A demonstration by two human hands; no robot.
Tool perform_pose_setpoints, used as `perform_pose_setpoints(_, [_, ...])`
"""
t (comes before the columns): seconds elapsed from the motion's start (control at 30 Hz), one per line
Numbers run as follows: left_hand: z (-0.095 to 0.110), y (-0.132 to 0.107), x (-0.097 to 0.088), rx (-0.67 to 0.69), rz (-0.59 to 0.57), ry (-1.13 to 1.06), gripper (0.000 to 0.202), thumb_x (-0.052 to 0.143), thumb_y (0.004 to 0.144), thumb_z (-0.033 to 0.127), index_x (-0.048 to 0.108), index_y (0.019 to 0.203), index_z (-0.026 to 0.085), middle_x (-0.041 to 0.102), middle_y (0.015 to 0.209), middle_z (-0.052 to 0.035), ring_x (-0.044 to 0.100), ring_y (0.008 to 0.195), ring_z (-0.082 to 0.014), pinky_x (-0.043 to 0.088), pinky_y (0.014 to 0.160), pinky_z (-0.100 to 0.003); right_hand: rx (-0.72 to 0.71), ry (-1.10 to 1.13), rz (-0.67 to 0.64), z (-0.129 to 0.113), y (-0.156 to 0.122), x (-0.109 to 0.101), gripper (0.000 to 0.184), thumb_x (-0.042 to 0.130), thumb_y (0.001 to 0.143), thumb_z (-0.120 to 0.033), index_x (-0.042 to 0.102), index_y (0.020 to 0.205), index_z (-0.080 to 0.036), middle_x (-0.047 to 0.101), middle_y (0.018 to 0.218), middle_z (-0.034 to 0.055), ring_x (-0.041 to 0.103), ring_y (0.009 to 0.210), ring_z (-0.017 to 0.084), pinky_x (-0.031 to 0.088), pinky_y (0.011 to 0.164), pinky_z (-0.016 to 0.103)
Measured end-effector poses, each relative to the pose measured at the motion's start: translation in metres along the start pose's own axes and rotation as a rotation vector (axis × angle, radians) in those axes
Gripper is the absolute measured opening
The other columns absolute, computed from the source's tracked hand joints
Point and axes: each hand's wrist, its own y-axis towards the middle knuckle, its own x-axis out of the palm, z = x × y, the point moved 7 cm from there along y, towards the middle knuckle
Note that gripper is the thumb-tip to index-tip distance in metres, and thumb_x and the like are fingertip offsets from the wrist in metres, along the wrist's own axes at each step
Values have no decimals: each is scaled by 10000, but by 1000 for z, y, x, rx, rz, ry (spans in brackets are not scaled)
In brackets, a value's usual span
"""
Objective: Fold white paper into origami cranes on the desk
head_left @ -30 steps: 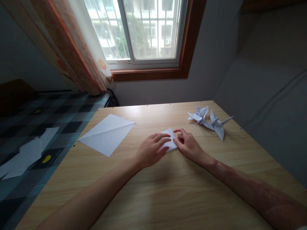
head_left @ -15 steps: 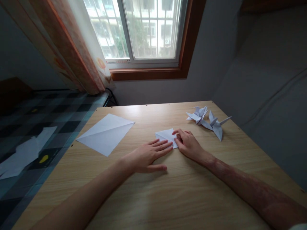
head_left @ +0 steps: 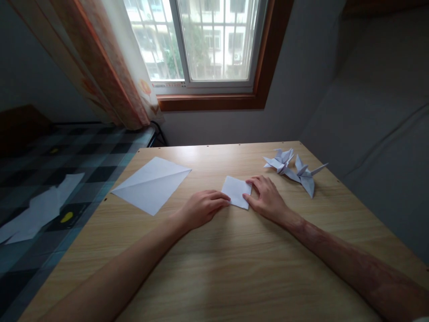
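A small folded white paper square point(head_left: 236, 192) lies on the wooden table point(head_left: 214, 268) between my hands. My left hand point(head_left: 206, 208) pinches its lower left corner, thumb and fingers together. At the right edge, my right hand point(head_left: 266, 197) grips the paper with the thumb below and the fingers at the upper corner. To the left rests a larger white paper sheet point(head_left: 152, 185), flat, with a crease across its middle. Two folded paper cranes, one crane point(head_left: 280, 161) behind another crane point(head_left: 304, 175), sit beyond my right hand.
A bed with a checked cover point(head_left: 110, 147) stands left of the table, with torn-looking white paper point(head_left: 40, 212) on it. Behind are a window point(head_left: 217, 44) with a brown frame and an orange curtain point(head_left: 114, 67). A grey wall point(head_left: 375, 103) runs along the right.
The small paper now shows a plain square face instead of a creased one. My left hand has gone from lying flat on it to pinching its corner; my right fingers have spread along its edge.
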Motion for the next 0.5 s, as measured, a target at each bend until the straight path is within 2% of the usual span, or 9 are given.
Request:
perform_pose_setpoints(0.1, [-11,-1,-6,-137,88,117,242,560,1114,212,800,1119,243,851,1205,-45,808,1046,-207,627,932,-339,-20,11,-25,-3,0,2,297,777,957,-349,711,1224,-236,739,1210,114,652,1133,344,504,1031,495])
perform_pose_setpoints(0.2, [-23,-3,-12,-285,141,211,187,621,1047,184,801,1050,236,858,1141,-46,803,1013,-239,627,937,-392,-15,9,-10,-3,-1,2,338,815,938,-360,711,1233,-231,736,1182,109,653,1105,339,517,1007,491])
perform_pose_setpoints(0.3, [-29,-5,-20,-350,241,237,240,607,989,101,786,1089,225,847,1197,-55,790,1057,-257,617,970,-433,-8,8,-9,-2,-1,3,343,836,931,-362,711,1220,-226,728,1187,110,646,1111,341,518,1021,493])
perform_pose_setpoints(0.4, [-19,-1,-22,-233,279,188,266,595,996,97,763,1160,223,824,1274,-66,775,1110,-256,606,999,-439,-11,17,-17,-2,-1,4,348,835,935,-354,702,1231,-226,728,1182,109,645,1115,342,519,1019,491])
perform_pose_setpoints(0.5, [-3,5,-11,-37,155,96,205,620,1050,199,753,1203,231,814,1294,-77,777,1101,-236,613,961,-399,-18,24,-14,-3,-1,4,368,836,933,-355,688,1245,-227,733,1186,102,646,1117,340,520,1009,492])
